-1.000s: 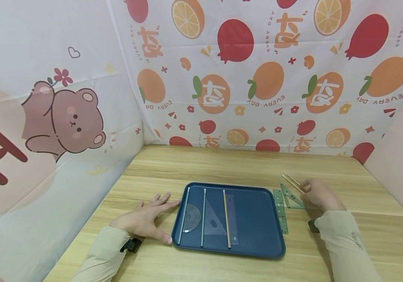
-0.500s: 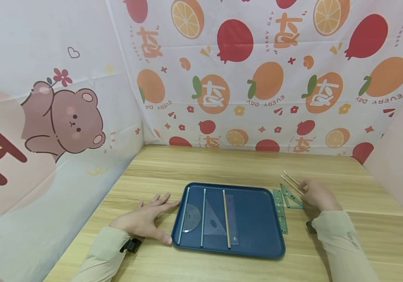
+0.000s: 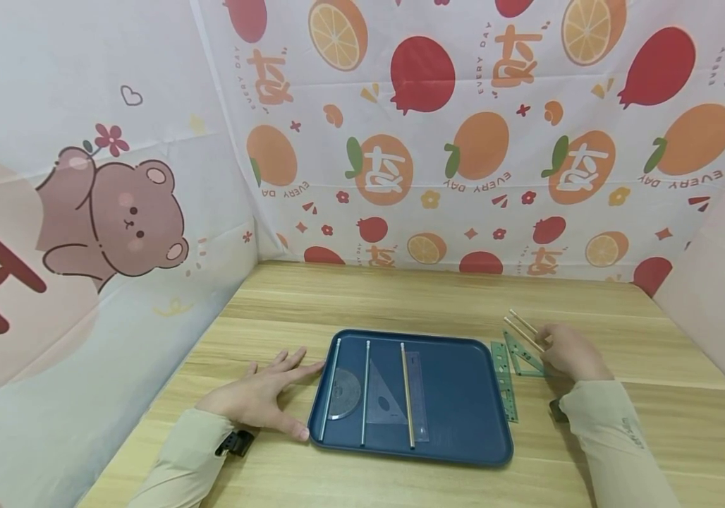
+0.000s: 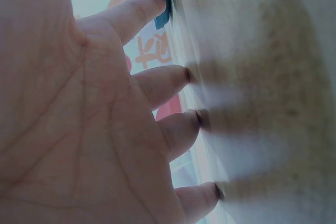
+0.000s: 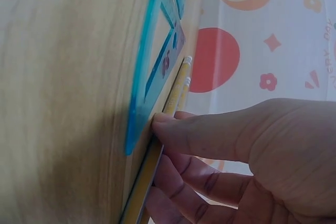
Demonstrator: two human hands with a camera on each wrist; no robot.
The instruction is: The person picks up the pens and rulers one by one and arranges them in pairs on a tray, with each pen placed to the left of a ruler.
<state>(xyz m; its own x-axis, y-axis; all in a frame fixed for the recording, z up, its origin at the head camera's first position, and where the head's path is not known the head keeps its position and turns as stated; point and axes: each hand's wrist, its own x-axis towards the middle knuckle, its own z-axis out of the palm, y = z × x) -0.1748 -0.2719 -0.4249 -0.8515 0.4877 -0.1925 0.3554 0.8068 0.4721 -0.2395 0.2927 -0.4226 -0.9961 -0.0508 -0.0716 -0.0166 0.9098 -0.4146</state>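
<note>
My left hand point(image 3: 264, 398) lies with fingers spread at the left side of a blue tray point(image 3: 464, 451); thumb and index fingertip are at its rim. In the left wrist view the other fingertips touch the table. My right hand point(image 3: 572, 349) pinches a yellow pencil point(image 5: 144, 179) between thumb and fingers, low over the table. A second yellow pencil point(image 3: 523, 322) runs beside it, partly hidden by the hand. Close by lies a green set square point(image 3: 524, 358), and a green ruler point(image 3: 506, 384) lies along the tray's right edge.
In the tray lie two pale blue pencils point(image 3: 365, 395), a gold pencil point(image 3: 408, 395), a clear protractor point(image 3: 345, 395), a clear set square point(image 3: 384, 406) and a clear ruler point(image 3: 422, 409). Patterned cloth point(image 3: 426, 169) hangs behind the wooden table point(image 3: 362, 289).
My right hand has shifted slightly left, and the two yellow pencils now show farther apart. The left hand and the tray stay as they were.
</note>
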